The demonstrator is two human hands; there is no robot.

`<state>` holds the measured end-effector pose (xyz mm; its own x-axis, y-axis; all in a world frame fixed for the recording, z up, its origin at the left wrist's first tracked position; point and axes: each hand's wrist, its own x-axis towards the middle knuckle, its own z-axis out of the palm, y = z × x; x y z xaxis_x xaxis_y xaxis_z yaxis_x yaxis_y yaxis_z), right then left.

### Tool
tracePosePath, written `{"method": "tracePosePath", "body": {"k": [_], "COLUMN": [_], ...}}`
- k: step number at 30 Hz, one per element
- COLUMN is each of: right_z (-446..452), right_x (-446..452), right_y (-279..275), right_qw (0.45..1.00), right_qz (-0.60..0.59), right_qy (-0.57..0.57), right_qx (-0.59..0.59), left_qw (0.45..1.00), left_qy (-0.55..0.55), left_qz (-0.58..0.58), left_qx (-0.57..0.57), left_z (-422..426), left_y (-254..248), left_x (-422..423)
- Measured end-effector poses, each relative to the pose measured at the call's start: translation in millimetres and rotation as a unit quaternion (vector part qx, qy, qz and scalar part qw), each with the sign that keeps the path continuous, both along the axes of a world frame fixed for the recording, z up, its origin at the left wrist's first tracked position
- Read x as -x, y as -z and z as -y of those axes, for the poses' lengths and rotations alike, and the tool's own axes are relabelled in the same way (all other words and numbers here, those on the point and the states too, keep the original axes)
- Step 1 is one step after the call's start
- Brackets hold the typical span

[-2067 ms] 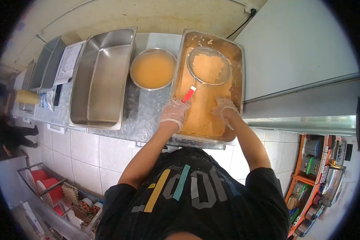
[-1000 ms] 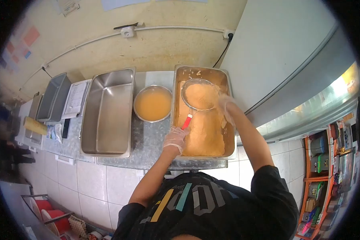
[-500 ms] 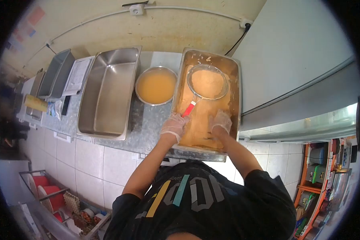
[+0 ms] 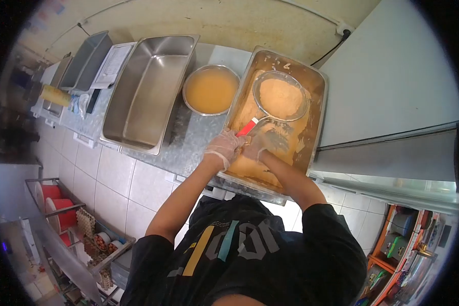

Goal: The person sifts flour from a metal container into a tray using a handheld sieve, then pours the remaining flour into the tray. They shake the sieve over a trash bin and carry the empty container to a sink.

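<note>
My left hand (image 4: 224, 146), in a clear plastic glove, is closed around the red handle of a round wire sieve (image 4: 248, 126). Orange-tinted powder (image 4: 279, 98) shows in the sieve's mesh, which is over the far part of a deep steel pan (image 4: 316, 109). More of this powder coats the pan's floor, with streaks of bare metal below the sieve. My right hand (image 4: 255, 147), gloved too, is low in the pan right beside my left hand; motion blurs its fingers.
Left of the pan stands a steel bowl (image 4: 185, 98) of cloudy orange liquid, then a deep steel pan (image 4: 143, 97). Further left are papers (image 4: 114, 65) and a grey tub (image 4: 86, 64). A tall light-coloured cabinet (image 4: 392, 86) rises close on the right.
My right hand has swept left through the powder to my left hand, and bare metal streaks now show below the sieve. My left hand keeps its hold on the handle. The camera view has shifted.
</note>
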<state>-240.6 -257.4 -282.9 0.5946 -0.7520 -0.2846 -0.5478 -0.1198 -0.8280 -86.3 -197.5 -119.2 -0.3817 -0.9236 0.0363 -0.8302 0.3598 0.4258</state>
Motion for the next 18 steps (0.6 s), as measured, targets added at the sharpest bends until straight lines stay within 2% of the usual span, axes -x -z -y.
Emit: {"method": "tracePosePath", "body": {"k": [1, 2, 3, 4, 5, 7, 8, 10, 11, 13, 15, 18], "right_z": [-11, -19, -28, -34, -34, -27, -26, -29, -33, -28, -19, -11], "right_x": [-8, -9, -12, -13, -9, 4, 12, 32, 44, 60, 78, 109], "right_y": [-3, -7, -47, -72, -62, -21, -12, 3, 10, 9, -17, -105], "right_qw": [0.909, 0.908, 0.971, 0.984, 0.983, 0.968, 0.968, 0.968, 0.941, 0.838, 0.846, 0.854], "right_qz": [0.355, 0.356, 0.225, 0.082, 0.082, -0.009, -0.008, 0.111, 0.169, 0.281, 0.315, 0.4], "right_qy": [0.059, 0.058, -0.045, -0.145, -0.146, -0.251, -0.25, -0.119, -0.049, 0.087, 0.101, 0.149], "right_qx": [-0.212, -0.213, -0.075, 0.069, 0.072, 0.0, 0.005, -0.193, -0.289, -0.461, -0.418, -0.299], "left_qw": [1.0, 1.0, 0.999, 0.999, 0.999, 0.999, 0.999, 0.999, 0.999, 0.999, 0.999, 0.999], "left_qy": [-0.002, -0.009, -0.017, -0.018, -0.019, -0.02, -0.022, -0.021, -0.018, -0.012, -0.032, -0.04], "left_qz": [0.002, -0.012, -0.026, -0.026, -0.02, -0.011, -0.005, 0.002, 0.013, 0.027, 0.006, -0.022], "left_qx": [0.0, 0.008, 0.017, 0.018, 0.026, 0.04, 0.038, 0.041, 0.027, 0.021, -0.002, 0.004], "left_z": [0, -2, -3, -5, -5, -4, -4, -3, -5, -3, -5, -5], "left_y": [-3, -7, -9, -9, -8, -6, -3, -3, -3, -7, -9, -1], "left_x": [0, 1, 2, 2, 3, 3, 3, 3, 3, 2, 4, 4]}}
